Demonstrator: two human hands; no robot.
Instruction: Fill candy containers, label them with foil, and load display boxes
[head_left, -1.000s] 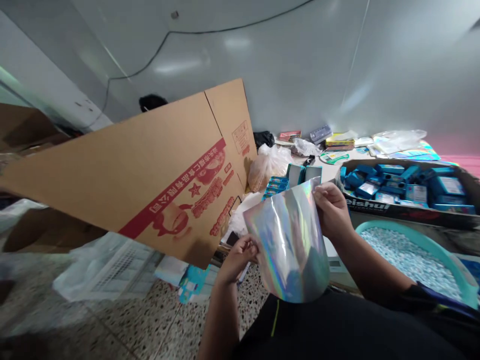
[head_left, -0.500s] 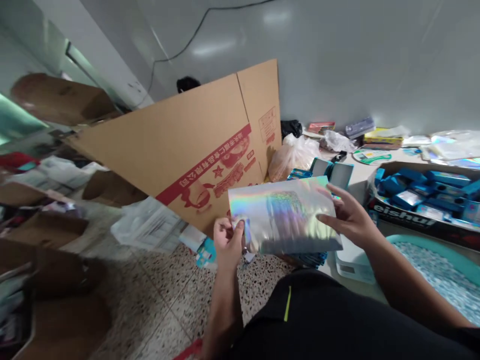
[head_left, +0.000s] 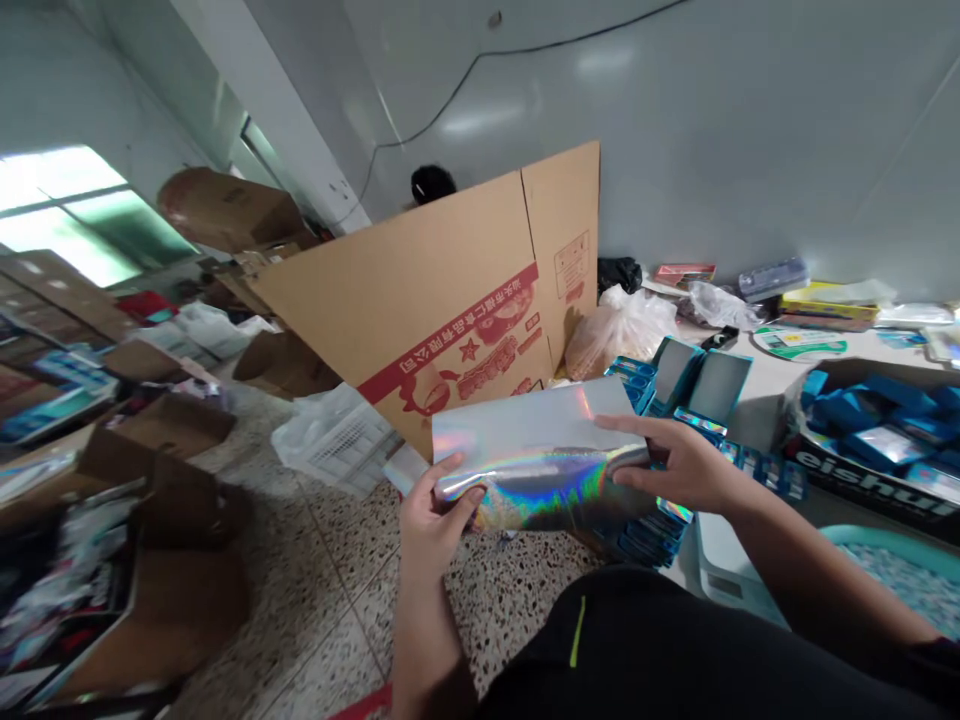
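Note:
A shiny holographic silver sheet or pouch (head_left: 536, 455) is stretched between my two hands, bent along its width with rainbow glints. My left hand (head_left: 435, 515) pinches its left end between thumb and fingers. At the right end my right hand (head_left: 675, 462) grips the edge, thumb below and fingers on top. Whether the piece is a bag or a plain sheet I cannot tell. Just beyond the right hand stand blue-edged small boxes (head_left: 724, 385) on the table. More blue packs (head_left: 649, 540) lie beneath the right hand, partly hidden by the sheet.
A big cardboard panel (head_left: 435, 270) leans ahead. On the right are a carton of blue boxes (head_left: 862, 470), a white scale (head_left: 731, 560) and a turquoise basin (head_left: 847, 535). A white plastic bag (head_left: 622, 325) sits by the wall. Open cartons (head_left: 180, 560) stand on the floor at left.
The silver piece has gone from nearly flat to bent across its width, its upper part tilted. Both hands still hold its ends. My view has turned somewhat left.

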